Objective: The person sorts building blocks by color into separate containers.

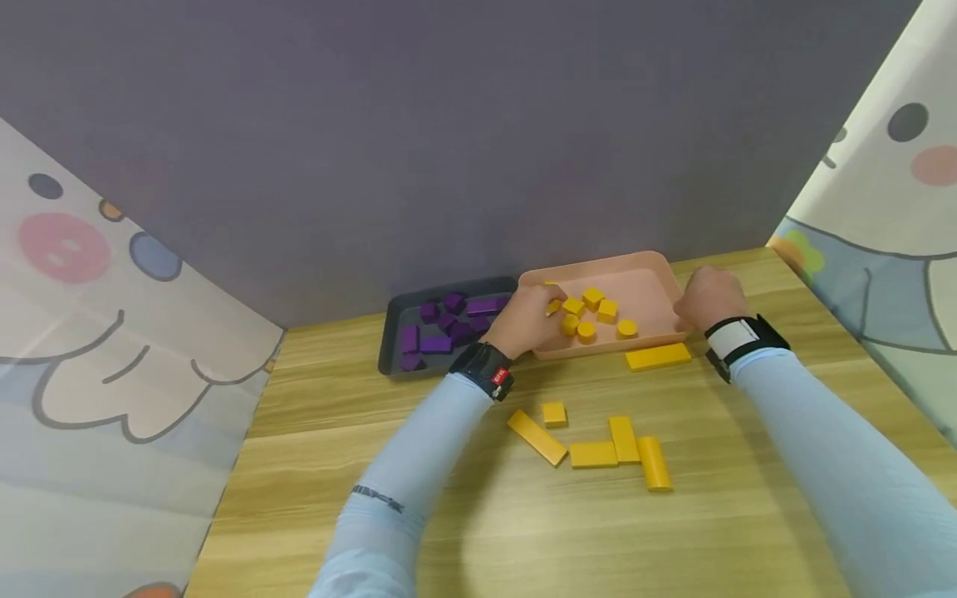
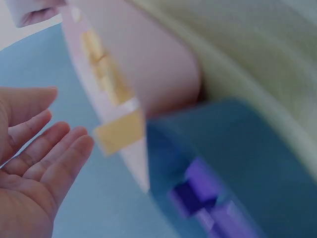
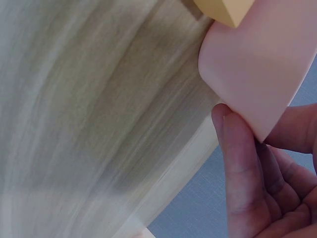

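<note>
My right hand (image 1: 712,297) pinches the right end of a pink tray (image 1: 649,291) between thumb and fingers. The right wrist view shows that tray's wall (image 3: 252,69) in the grasp of the right hand (image 3: 272,168). Over the tray's left end is my left hand (image 1: 527,320). In the left wrist view the left hand (image 2: 42,153) has its thumb apart from loosely extended fingers, with nothing between them. Several yellow blocks (image 1: 607,311), cubes and short cylinders, lie in the tray. Near the left fingertips a yellow block (image 2: 120,131) shows at the tray's edge, blurred.
A dark tray (image 1: 386,340) of purple blocks (image 1: 437,345) adjoins the pink tray on the left. In front lie a long yellow block (image 1: 658,357), a yellow square block (image 1: 554,414), a yellow half-cylinder (image 1: 655,463) and several other yellow pieces on the wooden table (image 1: 299,465). A grey wall (image 1: 449,149) stands behind.
</note>
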`<state>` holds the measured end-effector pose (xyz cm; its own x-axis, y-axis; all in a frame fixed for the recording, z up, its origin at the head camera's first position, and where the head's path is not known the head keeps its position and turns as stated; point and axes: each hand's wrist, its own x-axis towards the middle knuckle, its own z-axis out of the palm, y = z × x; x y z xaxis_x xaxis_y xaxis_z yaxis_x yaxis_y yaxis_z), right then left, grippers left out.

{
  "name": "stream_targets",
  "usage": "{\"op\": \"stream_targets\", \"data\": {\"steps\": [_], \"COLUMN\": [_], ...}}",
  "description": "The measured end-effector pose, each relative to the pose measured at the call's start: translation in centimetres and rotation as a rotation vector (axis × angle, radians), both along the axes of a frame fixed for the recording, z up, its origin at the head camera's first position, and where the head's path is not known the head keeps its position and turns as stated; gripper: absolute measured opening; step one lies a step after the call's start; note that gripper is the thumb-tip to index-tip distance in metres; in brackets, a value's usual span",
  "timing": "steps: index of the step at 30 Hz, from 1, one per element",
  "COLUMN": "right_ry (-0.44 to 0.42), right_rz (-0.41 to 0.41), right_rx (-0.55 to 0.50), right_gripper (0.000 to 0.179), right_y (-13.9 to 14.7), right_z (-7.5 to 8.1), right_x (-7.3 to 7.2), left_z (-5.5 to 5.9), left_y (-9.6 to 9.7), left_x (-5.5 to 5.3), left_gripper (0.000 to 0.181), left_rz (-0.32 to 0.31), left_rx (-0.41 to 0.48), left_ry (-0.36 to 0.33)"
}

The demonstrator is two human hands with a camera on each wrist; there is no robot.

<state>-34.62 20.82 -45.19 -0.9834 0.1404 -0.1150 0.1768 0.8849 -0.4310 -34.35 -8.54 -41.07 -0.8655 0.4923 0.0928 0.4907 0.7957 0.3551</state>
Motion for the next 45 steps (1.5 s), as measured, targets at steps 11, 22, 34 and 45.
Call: {"op": "stream_targets", "data": {"steps": [11, 22, 34, 45], "right_ry": [0.017, -0.006, 0.236, 0.031], "right_rz": [0.043, 0.086, 0.203, 0.588], "right_rx": [0.039, 0.021, 0.004, -0.145], "right_gripper": [0.024, 0.04, 0.045, 0.047], "right_y": [2.6, 3.9, 1.2, -6.9], "right_z": [-0.4, -0.9, 2.4, 2.3], "right_x": [-0.8, -1.7, 2.5, 8.5], "left_z": [1.9, -3.6, -4.1, -3.7], "left_y": [-2.6, -1.5, 0.1, 0.1], "left_x": [0.7, 1.1, 0.9, -0.5], "left_gripper": [0.03, 0.027, 0.015, 0.015], "left_rz": [-0.175, -0.287, -0.29, -0.292], "left_rx": [0.051, -0.276, -0.414, -0.475], "left_ry": [0.213, 0.213, 0.217, 0.247]}}
